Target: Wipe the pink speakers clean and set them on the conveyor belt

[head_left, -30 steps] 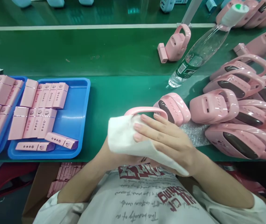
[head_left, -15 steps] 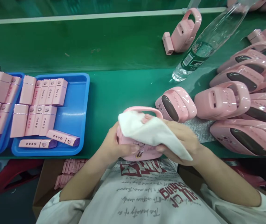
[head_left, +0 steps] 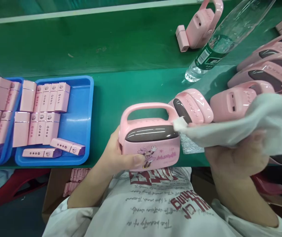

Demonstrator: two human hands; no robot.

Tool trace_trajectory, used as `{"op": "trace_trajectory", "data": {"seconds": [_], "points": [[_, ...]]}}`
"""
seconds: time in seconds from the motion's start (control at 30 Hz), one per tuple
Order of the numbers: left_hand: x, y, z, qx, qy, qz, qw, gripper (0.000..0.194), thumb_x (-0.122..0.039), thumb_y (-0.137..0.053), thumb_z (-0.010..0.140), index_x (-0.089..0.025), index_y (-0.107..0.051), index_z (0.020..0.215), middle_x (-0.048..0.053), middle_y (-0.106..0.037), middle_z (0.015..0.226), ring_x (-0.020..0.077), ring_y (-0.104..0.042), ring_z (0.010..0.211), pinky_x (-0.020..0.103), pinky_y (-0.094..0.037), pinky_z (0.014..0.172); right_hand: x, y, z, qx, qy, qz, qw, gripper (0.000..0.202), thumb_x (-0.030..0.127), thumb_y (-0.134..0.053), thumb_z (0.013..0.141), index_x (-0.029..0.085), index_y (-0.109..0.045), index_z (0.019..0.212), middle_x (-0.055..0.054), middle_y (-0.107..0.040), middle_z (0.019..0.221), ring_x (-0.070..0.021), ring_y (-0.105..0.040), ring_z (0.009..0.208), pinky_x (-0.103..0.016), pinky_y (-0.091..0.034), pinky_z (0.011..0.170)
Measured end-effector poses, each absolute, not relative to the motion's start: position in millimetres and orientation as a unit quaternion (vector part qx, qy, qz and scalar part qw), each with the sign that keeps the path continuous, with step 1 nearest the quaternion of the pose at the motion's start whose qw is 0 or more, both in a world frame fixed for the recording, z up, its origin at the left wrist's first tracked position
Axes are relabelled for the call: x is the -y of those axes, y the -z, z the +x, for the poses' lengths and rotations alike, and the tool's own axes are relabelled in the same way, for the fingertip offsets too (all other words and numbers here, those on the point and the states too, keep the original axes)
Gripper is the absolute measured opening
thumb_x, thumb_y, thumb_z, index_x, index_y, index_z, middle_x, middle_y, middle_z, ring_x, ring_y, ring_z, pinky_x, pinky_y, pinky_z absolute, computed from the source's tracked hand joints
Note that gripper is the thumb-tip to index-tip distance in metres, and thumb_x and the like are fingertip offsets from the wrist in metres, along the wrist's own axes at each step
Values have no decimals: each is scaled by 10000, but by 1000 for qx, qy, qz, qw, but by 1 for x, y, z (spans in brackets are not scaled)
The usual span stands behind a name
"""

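My left hand [head_left: 117, 156] is closed round the left end of a pink portable speaker [head_left: 153, 144], thumb across its front. The speaker is upright at the table's front edge, its handle on top, with a dark glossy window and a cartoon mouse print facing me. To the right, my right hand [head_left: 239, 158] grips a white cloth [head_left: 239, 125], raised and apart from the speaker. One cloth corner hangs near the speaker's upper right end. Behind the cloth stand another pink speaker [head_left: 192, 107] and one showing a slotted end [head_left: 232, 103].
Pink stick-shaped devices [head_left: 41, 128] fill part of a blue tray [head_left: 89, 115] on the left, beside a second tray. A tilted plastic bottle [head_left: 209, 56] stands behind. More pink speakers [head_left: 271, 77] crowd the right. An open carton [head_left: 48, 197] sits below the table edge.
The cloth has come off the speaker and moved right with my right hand, uncovering the speaker's front. My left hand still holds the speaker. The view has shifted slightly.
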State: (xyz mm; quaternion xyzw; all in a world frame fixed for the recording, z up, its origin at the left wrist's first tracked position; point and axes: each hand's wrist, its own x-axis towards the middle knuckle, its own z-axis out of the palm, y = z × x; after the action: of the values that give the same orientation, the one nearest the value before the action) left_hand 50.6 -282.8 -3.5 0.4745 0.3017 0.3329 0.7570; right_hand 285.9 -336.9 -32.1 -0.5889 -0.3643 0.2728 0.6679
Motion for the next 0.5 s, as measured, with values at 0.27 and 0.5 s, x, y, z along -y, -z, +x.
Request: {"op": "trace_trajectory", "data": {"seconds": [0.27,0.5], "points": [[289,-3,55,-345,-360,450,741,670,-312,-839,638,-227,-610,1263,91,-696,1182,352,-617,1177,424,-578,929,327,27,278,185,-216,-559,779,152,323,-630,877,265,-754,811,43,-762,867,-219,-728,1017,-323,-645,839],[289,-5,58,-323,-339,437,768,619,-311,-821,670,-235,-609,1247,91,-666,1247,341,-606,1197,442,-558,966,351,52,256,257,-305,-544,739,224,196,-714,820,292,-754,1019,31,-744,1134,-190,-739,982,-272,-643,812]]}}
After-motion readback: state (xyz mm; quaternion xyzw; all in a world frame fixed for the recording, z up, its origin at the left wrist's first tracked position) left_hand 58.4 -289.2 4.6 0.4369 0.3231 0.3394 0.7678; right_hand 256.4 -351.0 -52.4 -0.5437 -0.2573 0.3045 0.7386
